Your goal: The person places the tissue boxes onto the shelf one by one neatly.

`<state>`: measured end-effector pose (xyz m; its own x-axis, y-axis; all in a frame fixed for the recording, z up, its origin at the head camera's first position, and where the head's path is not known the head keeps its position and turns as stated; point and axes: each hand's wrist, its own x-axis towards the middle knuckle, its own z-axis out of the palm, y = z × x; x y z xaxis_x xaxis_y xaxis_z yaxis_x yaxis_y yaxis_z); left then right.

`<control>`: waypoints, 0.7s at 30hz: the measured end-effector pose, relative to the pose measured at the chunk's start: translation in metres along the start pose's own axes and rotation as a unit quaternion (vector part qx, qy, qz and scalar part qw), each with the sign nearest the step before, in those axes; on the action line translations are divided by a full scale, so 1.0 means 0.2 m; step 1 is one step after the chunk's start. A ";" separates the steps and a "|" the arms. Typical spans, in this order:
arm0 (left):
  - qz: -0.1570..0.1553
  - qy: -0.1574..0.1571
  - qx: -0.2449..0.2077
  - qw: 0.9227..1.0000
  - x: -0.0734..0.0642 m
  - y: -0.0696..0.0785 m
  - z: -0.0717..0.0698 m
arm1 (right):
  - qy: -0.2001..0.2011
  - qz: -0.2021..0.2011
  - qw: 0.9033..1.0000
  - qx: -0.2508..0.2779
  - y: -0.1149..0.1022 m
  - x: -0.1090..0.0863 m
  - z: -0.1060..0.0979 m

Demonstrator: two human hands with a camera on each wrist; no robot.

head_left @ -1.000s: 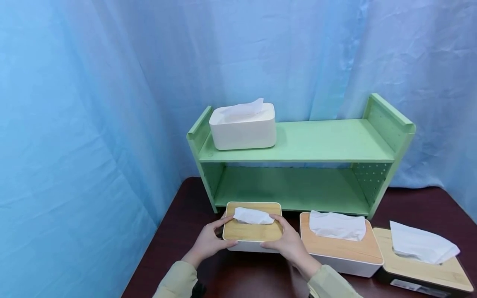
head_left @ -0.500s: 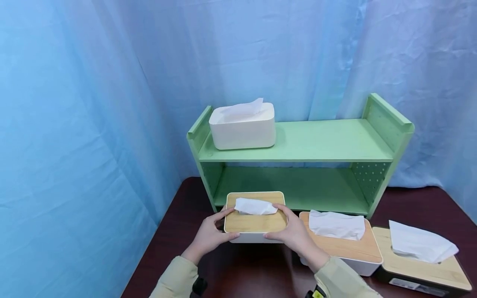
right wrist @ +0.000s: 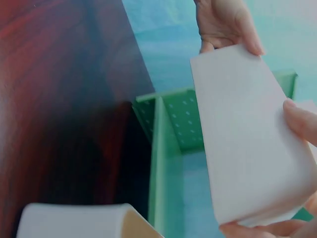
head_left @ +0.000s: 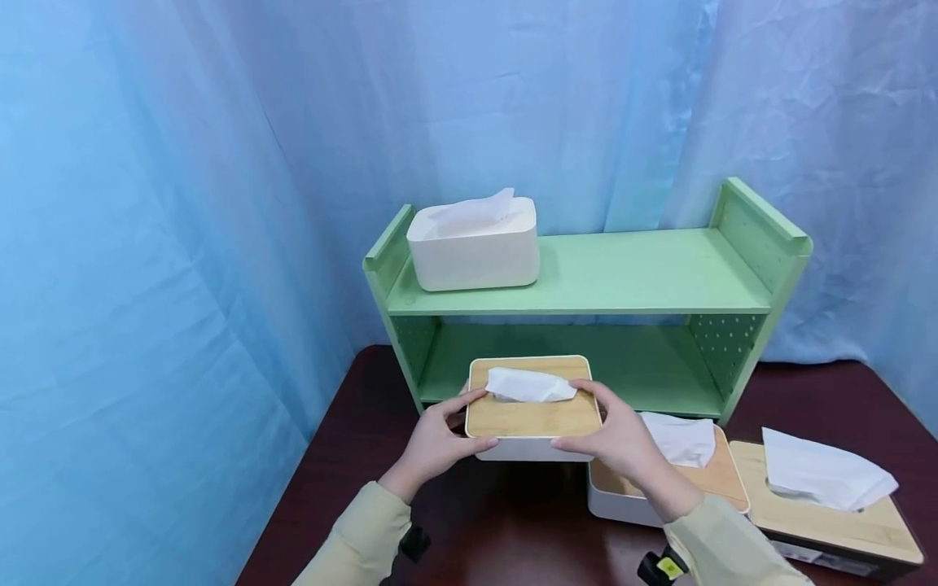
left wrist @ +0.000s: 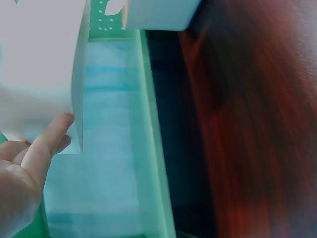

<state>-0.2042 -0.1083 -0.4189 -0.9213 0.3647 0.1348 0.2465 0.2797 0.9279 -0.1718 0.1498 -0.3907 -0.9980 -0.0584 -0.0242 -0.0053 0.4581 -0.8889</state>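
A tissue box [head_left: 528,422] with a white body, a wood-look lid and a white tissue sticking out is held level between my two hands, above the table in front of the lower shelf. My left hand [head_left: 438,438] grips its left end, thumb on the near side and fingers at the lid's edge. On the right end my right hand [head_left: 628,435] holds it the same way. From the right wrist view, the plain white side of the tissue box [right wrist: 250,134] shows with fingers at both ends. In the left wrist view, fingers of the left hand [left wrist: 34,166] touch its white wall.
A green two-tier shelf [head_left: 645,273] stands at the back, with an all-white tissue box [head_left: 475,254] on its upper left. Right of the hands, another wood-lidded tissue box [head_left: 725,468] and a dark-bodied one [head_left: 828,533] sit on the dark red table [head_left: 506,545]. Blue curtains hang behind.
Both hands have raised the tissue box off the table and carried it up and to the right, so it now overlaps the lower shelf and partly covers the neighbouring box in the head view.
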 end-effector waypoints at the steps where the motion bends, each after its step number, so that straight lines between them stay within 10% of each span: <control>1: 0.001 -0.001 -0.001 1.000 0.01 0.01 0.00 | -0.002 -0.007 1.000 0.003 0.00 0.00 -0.02; 21: 0.034 -0.029 -0.008 0.999 0.11 0.25 0.07 | 0.030 -0.070 0.995 -0.059 -0.05 -0.10 -0.32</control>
<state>-0.2069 -0.0731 -0.3742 -0.8830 0.4343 0.1781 0.3029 0.2373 0.9230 -0.1557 0.2035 -0.3521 -0.9891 -0.0774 0.1256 -0.1474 0.5498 -0.8222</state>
